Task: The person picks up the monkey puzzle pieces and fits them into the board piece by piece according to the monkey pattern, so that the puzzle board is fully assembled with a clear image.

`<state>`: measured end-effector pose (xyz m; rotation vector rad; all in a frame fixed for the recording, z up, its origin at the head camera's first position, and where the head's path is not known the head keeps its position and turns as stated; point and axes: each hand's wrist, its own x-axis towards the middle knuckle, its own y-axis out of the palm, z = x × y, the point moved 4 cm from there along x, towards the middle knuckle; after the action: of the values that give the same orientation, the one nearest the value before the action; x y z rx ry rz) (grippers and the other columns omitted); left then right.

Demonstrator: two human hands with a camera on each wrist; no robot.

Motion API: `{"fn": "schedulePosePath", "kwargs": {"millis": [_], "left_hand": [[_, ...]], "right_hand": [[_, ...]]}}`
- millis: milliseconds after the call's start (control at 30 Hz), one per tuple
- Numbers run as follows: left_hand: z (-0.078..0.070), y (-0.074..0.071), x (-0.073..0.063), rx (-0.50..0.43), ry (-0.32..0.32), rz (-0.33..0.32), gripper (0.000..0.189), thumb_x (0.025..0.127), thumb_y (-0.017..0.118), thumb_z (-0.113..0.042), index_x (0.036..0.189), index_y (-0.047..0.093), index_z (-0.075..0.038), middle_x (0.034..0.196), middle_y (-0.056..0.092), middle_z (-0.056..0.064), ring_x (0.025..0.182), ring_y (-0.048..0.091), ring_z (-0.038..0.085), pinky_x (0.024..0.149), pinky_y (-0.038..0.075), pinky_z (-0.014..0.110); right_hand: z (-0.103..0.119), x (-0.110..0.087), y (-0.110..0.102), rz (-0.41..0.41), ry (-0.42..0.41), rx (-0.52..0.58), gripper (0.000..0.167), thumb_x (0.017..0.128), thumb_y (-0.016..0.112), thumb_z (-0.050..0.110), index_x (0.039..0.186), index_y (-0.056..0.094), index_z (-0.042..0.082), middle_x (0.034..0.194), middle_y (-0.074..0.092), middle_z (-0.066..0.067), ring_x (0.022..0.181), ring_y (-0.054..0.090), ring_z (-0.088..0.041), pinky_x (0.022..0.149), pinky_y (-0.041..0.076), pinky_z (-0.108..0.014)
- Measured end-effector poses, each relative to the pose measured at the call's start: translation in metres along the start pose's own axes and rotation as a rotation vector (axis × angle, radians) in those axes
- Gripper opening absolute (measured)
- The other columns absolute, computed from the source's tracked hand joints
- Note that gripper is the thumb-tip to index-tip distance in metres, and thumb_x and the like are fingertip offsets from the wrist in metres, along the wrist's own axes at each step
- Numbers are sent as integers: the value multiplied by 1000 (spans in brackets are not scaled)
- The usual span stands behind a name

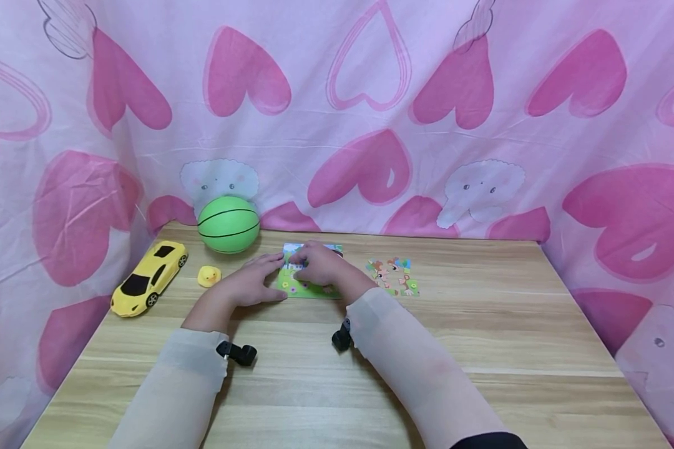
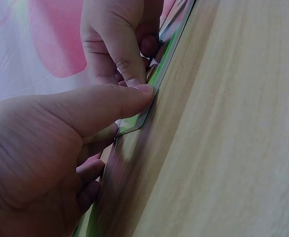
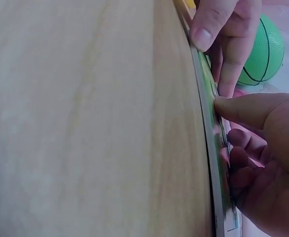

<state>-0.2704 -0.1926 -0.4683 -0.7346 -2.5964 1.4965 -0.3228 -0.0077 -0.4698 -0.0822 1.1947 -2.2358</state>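
Note:
A flat jigsaw board (image 1: 289, 288) with a green and blue picture lies on the table under both hands. My left hand (image 1: 251, 282) spans its left side, the thumb at the near left corner and the other fingers stretched along the left edge. Over the middle of the board is my right hand (image 1: 321, 265), its thumb and fingertips touching the picture. In the right wrist view, the right thumb (image 3: 243, 109) presses on the board's surface. No piece shows clearly between those fingers. To the right lies a group of puzzle pieces (image 1: 393, 277) with a brown animal picture.
A yellow toy car (image 1: 148, 279) stands at the table's left edge. Near the left hand sits a small yellow rubber duck (image 1: 208, 276), with a green ball (image 1: 228, 224) behind it. A pink heart-patterned curtain (image 1: 365, 168) hangs along the back of the wooden table (image 1: 494, 349).

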Motion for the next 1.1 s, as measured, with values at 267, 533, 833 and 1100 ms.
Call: {"fn": "schedulePosePath", "kwargs": {"millis": [267, 533, 833, 1100], "left_hand": [[-2, 0, 0, 4, 1, 8, 92, 94, 79, -44, 167, 36, -9, 180, 23, 9, 167, 14, 44, 135, 15, 67], [2, 1, 2, 3, -17, 15, 91, 95, 79, -44, 168, 35, -12, 181, 21, 6, 168, 11, 44, 135, 14, 67], [2, 0, 1, 4, -16, 9, 92, 95, 79, -44, 168, 35, -12, 181, 21, 7, 168, 11, 45, 135, 14, 67], [1, 1, 0, 8, -14, 14, 92, 95, 79, -44, 168, 35, -11, 181, 21, 7, 167, 11, 46, 135, 13, 67]], "right_hand": [[-4, -18, -27, -110, -63, 172, 45, 102, 74, 29, 145, 68, 20, 125, 71, -1, 109, 66, -17, 86, 61, -30], [-29, -67, -64, -212, -51, 285, 40, 102, 73, 32, 142, 70, 30, 120, 70, 6, 107, 66, -20, 84, 61, -34], [-84, -107, -89, -298, 47, 358, 40, 102, 74, 31, 141, 68, 31, 123, 70, 0, 109, 64, -26, 86, 61, -38], [-124, -121, -91, -334, 149, 392, 46, 102, 74, 26, 147, 65, 20, 130, 68, -5, 105, 62, -28, 72, 63, -40]]}}
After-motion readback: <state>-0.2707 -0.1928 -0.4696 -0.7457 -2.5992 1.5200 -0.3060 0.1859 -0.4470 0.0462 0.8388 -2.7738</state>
